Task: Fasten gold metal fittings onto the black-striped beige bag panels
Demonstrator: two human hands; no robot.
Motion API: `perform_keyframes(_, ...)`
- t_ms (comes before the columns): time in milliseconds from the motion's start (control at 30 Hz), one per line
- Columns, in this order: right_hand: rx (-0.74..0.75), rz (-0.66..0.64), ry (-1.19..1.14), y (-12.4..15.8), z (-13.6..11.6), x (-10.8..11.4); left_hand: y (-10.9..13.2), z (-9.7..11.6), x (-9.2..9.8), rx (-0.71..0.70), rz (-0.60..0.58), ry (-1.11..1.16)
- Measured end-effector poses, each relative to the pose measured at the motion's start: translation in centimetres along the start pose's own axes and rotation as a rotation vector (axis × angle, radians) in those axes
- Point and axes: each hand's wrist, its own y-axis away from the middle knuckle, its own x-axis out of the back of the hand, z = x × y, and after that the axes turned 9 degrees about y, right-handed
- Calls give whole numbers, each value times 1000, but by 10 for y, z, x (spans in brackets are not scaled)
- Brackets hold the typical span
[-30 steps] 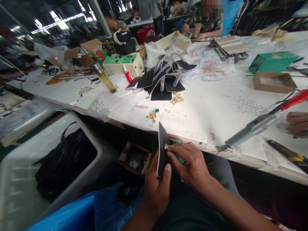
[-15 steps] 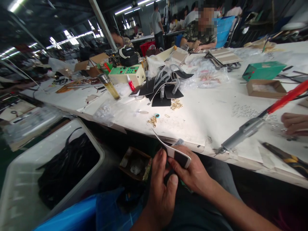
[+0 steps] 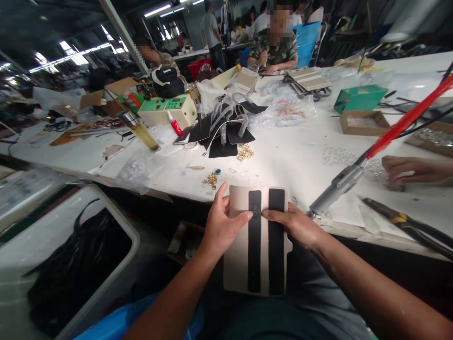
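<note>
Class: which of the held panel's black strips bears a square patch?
The strip nearer the left hand bears the patch; the other strip shows none.

Through my feed I see a dim hall: dark ceiling [image 3: 21, 28], tube lights [image 3: 158, 10] glowing overhead, bright windows [image 3: 73, 53] at the left. A pillar [image 3: 123, 35] slants across my view behind the long white surface [image 3: 283, 158]. Beyond it I make out a far table [image 3: 189, 55] and a blue chair [image 3: 307, 42].
</note>
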Motion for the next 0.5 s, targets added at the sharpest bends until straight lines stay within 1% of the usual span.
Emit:
perform_keyframes(67, -14, -1, 29, -6, -1, 6, -12, -2, 0, 124, -58, 24)
perform_keyframes(100, -22, 2, 52, -8, -1, 8, -18, -4, 0, 161, -75, 15)
perform_keyframes(200, -53, 27, 115, -16, -2, 14, -31, -8, -1, 176, -106, -1)
perform_keyframes(333, -108, 68, 156, -25, -1, 18, -43, -14, -4, 179, -110, -4)
perform_keyframes(500, -168, 89, 204, -36, -3, 20, -58, -26, -3, 253, -126, -30)
